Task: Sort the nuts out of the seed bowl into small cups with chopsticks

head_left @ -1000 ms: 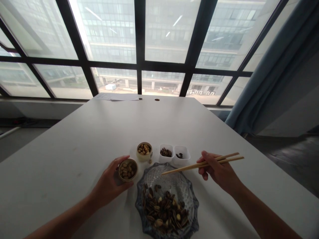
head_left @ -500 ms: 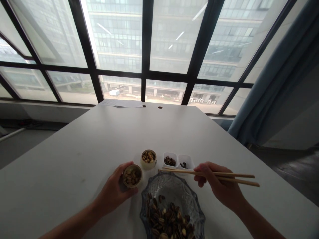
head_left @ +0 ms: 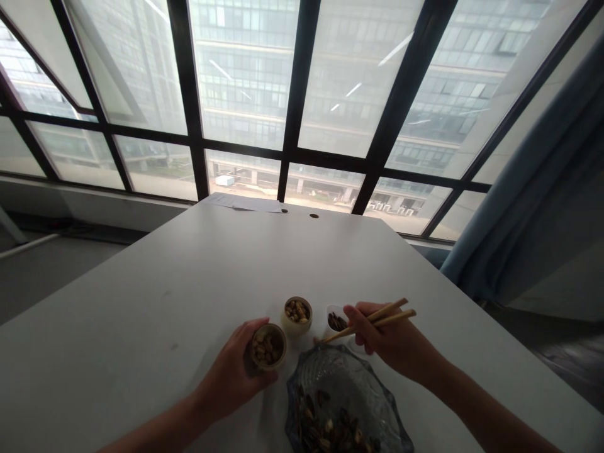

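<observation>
My left hand point(head_left: 236, 365) is wrapped round a small round cup point(head_left: 268, 347) of light nuts, its mouth tilted up. Just right of it stands a second small cup point(head_left: 297, 316), also holding nuts. In my right hand point(head_left: 389, 336) is a pair of chopsticks point(head_left: 377, 319), their tips close together over the far rim of a scalloped glass bowl point(head_left: 346, 402). Dark seeds and some paler nuts lie in that bowl. Whether the tips pinch anything is too small to tell. A white two-part dish point(head_left: 331, 309) with dark seeds is partly hidden behind my right hand.
Sheets of paper point(head_left: 245, 202) lie at the far end of the white table point(head_left: 226, 258), near two round holes. Beyond stand large windows with black frames. A blue curtain point(head_left: 514, 182) hangs at the right.
The view has shifted, so the table items sit lower and further right. My right hand has moved left relative to the white dish, now covering part of it. The chopsticks slant more steeply.
</observation>
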The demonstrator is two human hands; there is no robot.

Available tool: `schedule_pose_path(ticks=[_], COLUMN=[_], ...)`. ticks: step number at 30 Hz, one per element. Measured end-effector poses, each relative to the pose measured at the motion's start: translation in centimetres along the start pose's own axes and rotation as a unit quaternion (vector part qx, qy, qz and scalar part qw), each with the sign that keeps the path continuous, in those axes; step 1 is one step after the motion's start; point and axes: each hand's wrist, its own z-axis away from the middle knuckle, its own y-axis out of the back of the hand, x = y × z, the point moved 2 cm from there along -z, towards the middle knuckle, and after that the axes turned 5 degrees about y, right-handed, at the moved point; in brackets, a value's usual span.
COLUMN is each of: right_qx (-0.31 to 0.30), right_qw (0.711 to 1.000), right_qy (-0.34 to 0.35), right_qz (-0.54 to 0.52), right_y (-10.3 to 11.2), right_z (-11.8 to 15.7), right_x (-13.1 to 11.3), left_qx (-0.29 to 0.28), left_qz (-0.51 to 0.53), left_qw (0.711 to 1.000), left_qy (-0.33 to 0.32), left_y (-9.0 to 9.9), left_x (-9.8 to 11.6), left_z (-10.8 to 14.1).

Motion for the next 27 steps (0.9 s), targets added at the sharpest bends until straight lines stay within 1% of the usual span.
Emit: schedule_pose_path(ticks=[5,8,10,15,17,21,27], right_qx=[0.007,0.019,0.012,-0.028,-0.034,-0.038,-0.031], right_qw=[1.000,1.000,1.000,0.999,0.998,0.999,0.999], right_qy=[-0.024,-0.021,-0.007,0.036,0.036,0.014,0.012], right_qz=[-0.007,-0.001,0.000,-0.021,-0.032,-0.034,-0.031], right_y=[0.19,0.50,0.55,0.12,0.00,-0.01,-0.02], right_z=[0.30,0.35,0.30,-0.06,-0.20,-0.27,-0.10], right_x=[0.51,0.46,0.34,0.40,0.56,0.77,0.70], left_qx=[0.002,0.003,0.003,0.013,0.012,0.006,0.014], left_qz=[0.007,0.010,0.011,0.013,0.012,0.011,0.009], left_qw=[1.000,1.000,1.000,1.000,1.000,1.000,1.000], left_qy=[0.002,0.004,0.005,0.003,0.004,0.004,0.000], left_y=[-0.03,-0.03,-0.03,-0.08,-0.12,-0.20,-0.19], left_x=[-0.01,0.02,0.07,0.08,-0.01,-0.21,-0.23], left_z=[-0.04,-0.05,-0.05,-0.05,-0.05,-0.03,-0.05])
